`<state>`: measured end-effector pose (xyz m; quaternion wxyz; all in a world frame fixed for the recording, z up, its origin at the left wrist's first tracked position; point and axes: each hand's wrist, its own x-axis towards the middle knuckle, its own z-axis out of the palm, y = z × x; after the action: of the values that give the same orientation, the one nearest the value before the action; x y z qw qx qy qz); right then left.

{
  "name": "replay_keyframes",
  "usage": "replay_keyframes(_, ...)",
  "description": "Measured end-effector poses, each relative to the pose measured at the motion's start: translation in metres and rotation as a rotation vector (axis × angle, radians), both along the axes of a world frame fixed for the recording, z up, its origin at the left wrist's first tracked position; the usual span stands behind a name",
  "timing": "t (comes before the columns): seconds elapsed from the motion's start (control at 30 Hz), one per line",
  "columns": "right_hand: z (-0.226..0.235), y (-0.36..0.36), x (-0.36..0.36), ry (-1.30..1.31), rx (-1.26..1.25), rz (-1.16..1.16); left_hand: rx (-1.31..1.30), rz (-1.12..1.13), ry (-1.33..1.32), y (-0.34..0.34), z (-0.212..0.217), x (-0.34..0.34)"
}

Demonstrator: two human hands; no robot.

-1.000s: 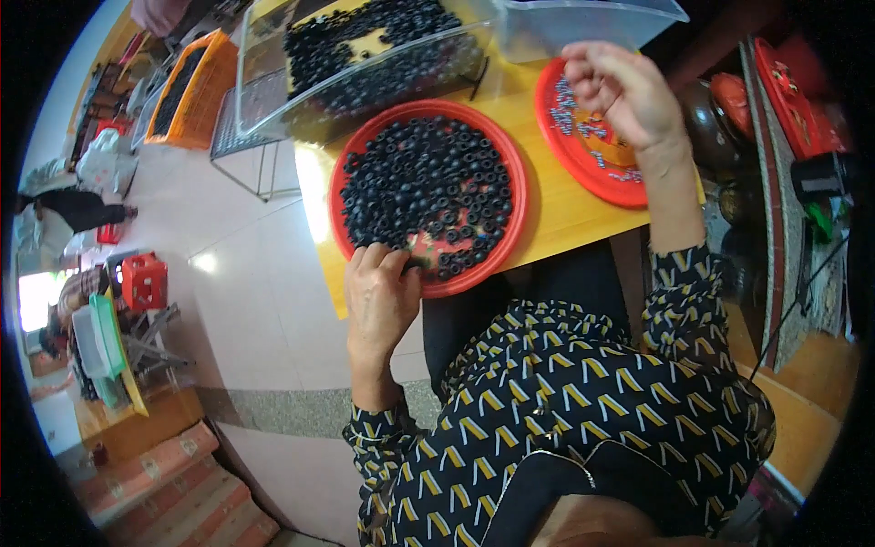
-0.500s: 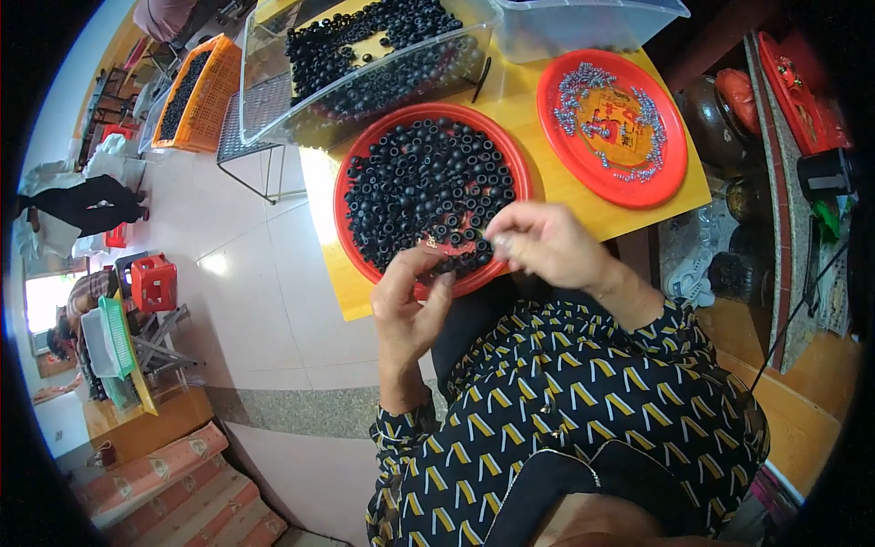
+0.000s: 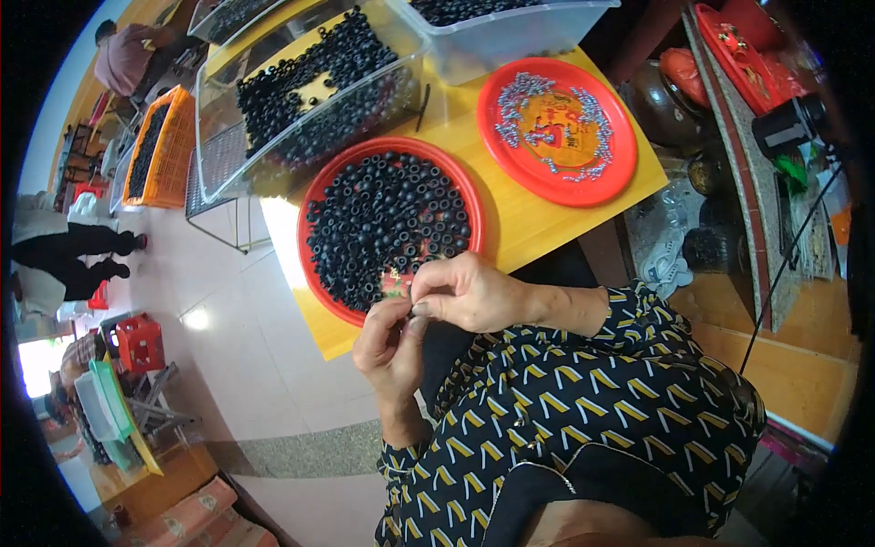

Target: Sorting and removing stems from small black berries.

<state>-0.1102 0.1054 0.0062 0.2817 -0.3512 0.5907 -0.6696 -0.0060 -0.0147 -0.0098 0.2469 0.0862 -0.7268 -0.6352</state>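
My left hand and my right hand meet fingertip to fingertip over the near edge of a round red tray. Both are closed in a pinch around something small and dark, mostly hidden by the fingers. Many small black ring-shaped and rounded pieces fill the tray, and a bit of its printed bottom shows near my fingers. To the right lies a red plate with a printed orange middle. Small silvery metal pieces are spread around it.
A clear bin of black pieces stands beyond the tray on the yellow table, with another clear bin beside it. An orange crate is at the left. Shelves stand at the right. Other people are farther off.
My right hand has moved left and down to meet my left hand; their fingertips now touch. The view has shifted, so the table sits lower and farther left.
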Motion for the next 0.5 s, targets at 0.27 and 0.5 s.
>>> replay_keyframes(0.27,0.007,0.002,-0.003,-0.017,0.007,0.038,0.427,-0.033,0.023,0.005,-0.003,0.001)
replay_keyframes(0.5,0.015,0.005,-0.007,-0.591,-0.041,0.154,-0.728,0.024,0.145,0.002,0.011,-0.008)
